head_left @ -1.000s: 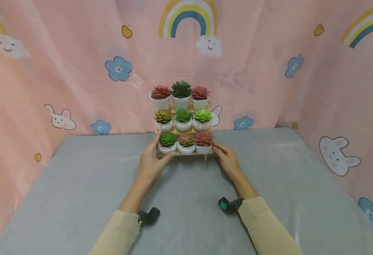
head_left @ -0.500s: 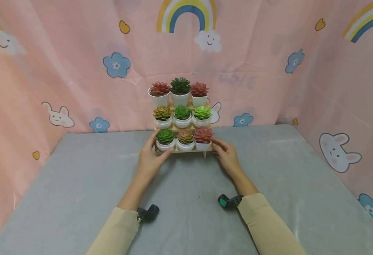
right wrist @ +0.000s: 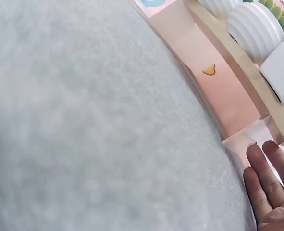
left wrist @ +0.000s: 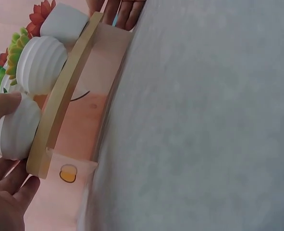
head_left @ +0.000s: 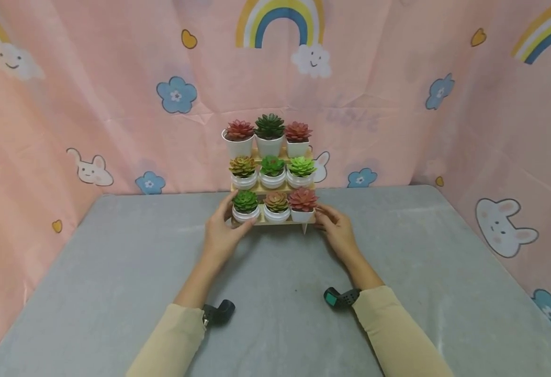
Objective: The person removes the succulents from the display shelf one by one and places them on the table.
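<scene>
A tiered wooden display stand (head_left: 280,223) stands on the grey table in the head view, with small potted artificial succulents in three rows. My left hand (head_left: 221,236) holds the stand's left end. In the left wrist view its thumb lies against the ribbed white pot (left wrist: 20,130) in the front left corner, and its fingers meet the end of the wooden shelf (left wrist: 65,96). On the other side, my right hand (head_left: 339,233) touches the stand's right end with fairly straight fingers (right wrist: 264,166), beside the red succulent (head_left: 303,199) in a square pot. Its thumb is hidden.
The grey table (head_left: 275,324) spreads around the stand. Behind it hangs a pink curtain (head_left: 369,131) printed with rainbows, flowers and rabbits. Each wrist wears a black camera, the left camera (head_left: 221,311) and the right camera (head_left: 341,297).
The head view has shifted slightly. Both hands stay at the two ends of the stand, and the succulents keep their places on it.
</scene>
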`<move>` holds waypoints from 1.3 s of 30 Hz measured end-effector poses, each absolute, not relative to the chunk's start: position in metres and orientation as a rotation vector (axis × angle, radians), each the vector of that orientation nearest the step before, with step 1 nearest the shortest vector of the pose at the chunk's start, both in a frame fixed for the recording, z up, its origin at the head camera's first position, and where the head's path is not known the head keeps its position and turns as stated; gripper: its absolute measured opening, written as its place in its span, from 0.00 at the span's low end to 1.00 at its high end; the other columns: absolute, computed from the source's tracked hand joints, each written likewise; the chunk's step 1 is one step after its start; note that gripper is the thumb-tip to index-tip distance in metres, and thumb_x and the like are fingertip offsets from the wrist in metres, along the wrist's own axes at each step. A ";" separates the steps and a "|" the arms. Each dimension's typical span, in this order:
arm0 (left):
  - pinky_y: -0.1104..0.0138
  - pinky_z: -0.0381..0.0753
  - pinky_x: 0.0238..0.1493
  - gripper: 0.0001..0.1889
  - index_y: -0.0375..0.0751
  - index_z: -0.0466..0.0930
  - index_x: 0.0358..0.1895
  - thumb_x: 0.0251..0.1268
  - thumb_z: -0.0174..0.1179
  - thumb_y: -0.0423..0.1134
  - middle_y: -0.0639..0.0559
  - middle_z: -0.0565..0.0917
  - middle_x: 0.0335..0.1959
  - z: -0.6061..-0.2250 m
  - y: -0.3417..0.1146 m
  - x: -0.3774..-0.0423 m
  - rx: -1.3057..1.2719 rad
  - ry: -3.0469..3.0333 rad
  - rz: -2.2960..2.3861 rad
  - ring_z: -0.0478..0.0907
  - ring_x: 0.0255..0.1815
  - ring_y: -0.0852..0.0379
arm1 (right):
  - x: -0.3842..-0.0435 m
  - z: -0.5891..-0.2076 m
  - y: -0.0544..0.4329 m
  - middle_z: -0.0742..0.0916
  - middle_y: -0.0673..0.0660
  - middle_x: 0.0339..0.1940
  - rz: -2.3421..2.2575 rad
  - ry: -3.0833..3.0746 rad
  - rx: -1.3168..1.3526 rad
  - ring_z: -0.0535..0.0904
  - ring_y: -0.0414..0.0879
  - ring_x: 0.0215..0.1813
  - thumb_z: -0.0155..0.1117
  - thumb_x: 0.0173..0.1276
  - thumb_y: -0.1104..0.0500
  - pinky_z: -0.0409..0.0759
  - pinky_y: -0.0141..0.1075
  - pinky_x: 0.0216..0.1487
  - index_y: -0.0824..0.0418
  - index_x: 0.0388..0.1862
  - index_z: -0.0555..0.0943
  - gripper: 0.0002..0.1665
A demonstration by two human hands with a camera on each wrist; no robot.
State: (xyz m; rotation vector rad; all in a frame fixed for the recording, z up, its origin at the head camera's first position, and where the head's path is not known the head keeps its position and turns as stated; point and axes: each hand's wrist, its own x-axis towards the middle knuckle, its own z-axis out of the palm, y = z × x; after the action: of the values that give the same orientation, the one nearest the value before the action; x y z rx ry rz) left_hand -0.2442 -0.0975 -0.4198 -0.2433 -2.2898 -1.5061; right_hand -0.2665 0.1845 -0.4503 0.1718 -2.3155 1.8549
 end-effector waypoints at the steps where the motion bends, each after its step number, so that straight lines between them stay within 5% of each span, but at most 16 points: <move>1: 0.52 0.79 0.67 0.40 0.46 0.70 0.72 0.55 0.77 0.39 0.36 0.84 0.58 -0.419 -0.098 -0.245 -0.248 -2.285 -1.512 0.83 0.60 0.41 | -0.267 -0.450 0.185 0.83 0.71 0.62 1.851 -2.318 0.169 0.83 0.27 0.41 0.53 0.78 0.63 0.85 0.27 0.48 0.69 0.67 0.76 0.22; 15: 0.53 0.84 0.60 0.40 0.43 0.72 0.71 0.52 0.78 0.37 0.35 0.84 0.56 -0.415 -0.115 -0.248 -0.304 -2.273 -1.584 0.84 0.56 0.40 | -0.270 -0.452 0.185 0.83 0.70 0.63 1.839 -2.326 0.184 0.82 0.26 0.43 0.53 0.79 0.62 0.85 0.26 0.48 0.68 0.68 0.76 0.22; 26: 0.51 0.83 0.62 0.43 0.45 0.66 0.75 0.54 0.76 0.35 0.35 0.79 0.65 -0.411 -0.140 -0.251 -0.177 -2.295 -1.614 0.80 0.63 0.39 | -0.267 -0.450 0.185 0.83 0.69 0.63 1.833 -2.351 0.167 0.82 0.27 0.44 0.53 0.79 0.61 0.86 0.30 0.51 0.68 0.67 0.76 0.22; 32: 0.50 0.81 0.64 0.49 0.46 0.57 0.80 0.56 0.75 0.38 0.35 0.75 0.66 -0.408 -0.149 -0.266 -0.002 -2.366 -1.609 0.77 0.65 0.38 | -0.267 -0.450 0.186 0.84 0.69 0.62 1.789 -2.377 0.154 0.82 0.30 0.45 0.53 0.80 0.59 0.86 0.31 0.52 0.67 0.68 0.76 0.23; 39: 0.49 0.78 0.66 0.46 0.44 0.58 0.79 0.57 0.73 0.40 0.35 0.73 0.69 -0.412 -0.157 -0.297 0.058 -2.444 -1.594 0.75 0.67 0.37 | -0.266 -0.452 0.185 0.84 0.68 0.61 1.758 -2.410 0.135 0.83 0.30 0.44 0.53 0.80 0.58 0.83 0.23 0.49 0.65 0.69 0.76 0.23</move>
State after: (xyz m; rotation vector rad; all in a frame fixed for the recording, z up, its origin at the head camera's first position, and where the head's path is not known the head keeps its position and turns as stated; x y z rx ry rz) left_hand -0.2967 -0.1573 -0.4119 0.0577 -2.4443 -1.5936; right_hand -0.2660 0.1848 -0.4521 0.1353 -2.4104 1.7581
